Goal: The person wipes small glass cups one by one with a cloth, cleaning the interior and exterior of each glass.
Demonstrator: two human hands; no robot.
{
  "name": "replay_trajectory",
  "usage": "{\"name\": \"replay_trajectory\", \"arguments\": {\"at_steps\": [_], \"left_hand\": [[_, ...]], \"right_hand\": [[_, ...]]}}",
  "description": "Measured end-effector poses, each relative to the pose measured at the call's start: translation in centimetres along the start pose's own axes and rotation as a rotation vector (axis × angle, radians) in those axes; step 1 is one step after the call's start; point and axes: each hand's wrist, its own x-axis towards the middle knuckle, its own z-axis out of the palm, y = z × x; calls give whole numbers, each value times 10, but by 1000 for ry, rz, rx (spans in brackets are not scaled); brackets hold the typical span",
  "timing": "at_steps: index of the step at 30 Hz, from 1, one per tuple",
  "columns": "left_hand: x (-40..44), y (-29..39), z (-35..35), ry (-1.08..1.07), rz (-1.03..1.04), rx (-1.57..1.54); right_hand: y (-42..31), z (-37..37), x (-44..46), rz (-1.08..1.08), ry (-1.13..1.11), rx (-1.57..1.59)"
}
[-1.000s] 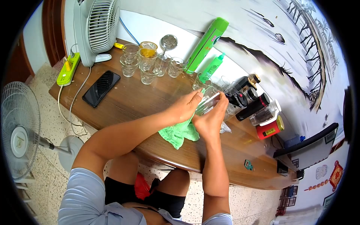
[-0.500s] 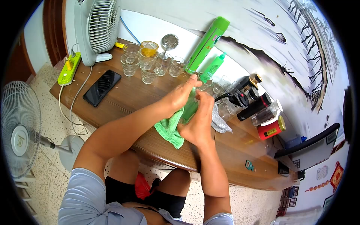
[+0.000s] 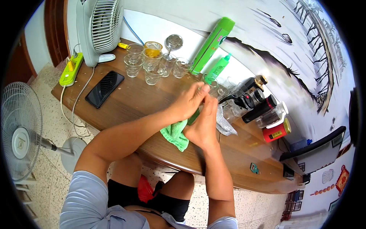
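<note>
In front of me, above the brown table, my left hand (image 3: 189, 101) and my right hand (image 3: 204, 124) meet with fingers curled close together. A light green cloth (image 3: 176, 136) is bunched under my left hand, its loose end hanging down beside my right wrist. Between the palms shows a sliver of a dark green, see-through thing (image 3: 193, 116), glass-like; my fingers hide most of it, and its kind is unclear. Just right of my right hand lies a silvery grey cloth (image 3: 225, 123). Beyond my fingertips stand several clear glasses (image 3: 217, 91).
More glasses (image 3: 153, 73) and a phone (image 3: 104, 89) are left on the table (image 3: 133, 103). A green spray can (image 3: 212, 45) and green bottle (image 3: 218, 68) stand behind. Rightward are a black-handled pot (image 3: 244, 101), flasks (image 3: 260, 108), and a red canister (image 3: 277, 130). A fan (image 3: 103, 28) stands far left.
My left hand has shifted slightly right and lower, closing in on my right hand. The green see-through thing between them is now more covered. The cloth moved slightly with them.
</note>
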Motion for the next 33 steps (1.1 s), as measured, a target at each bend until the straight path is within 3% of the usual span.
{"name": "replay_trajectory", "arguments": {"at_steps": [1,4,7,11,14,18,24,25,28,33], "left_hand": [[2,1,0,92,80,-9],[13,7,-18,-69,-61,-221],[9,9,-14,-93,-55,-266],[14,-1,-13,-353,10,-300],[3,1,-1,-246,24,-362],[4,6,-5,-247,-86,-373],[2,7,-4,-396,-337,-375],[2,7,-2,-411,-368,-399],[-4,25,-12,-634,-393,-475],[6,11,-18,-664,-457,-496]], "right_hand": [[0,3,-1,-28,0,7],[-10,-1,0,-24,-31,17],[-3,2,-1,-43,44,37],[3,1,0,64,110,81],[5,0,2,5,214,68],[8,2,2,71,218,153],[16,-13,6,158,352,-96],[12,-14,8,212,399,-15],[32,-19,6,156,435,-108],[27,-20,8,220,444,-123]]}}
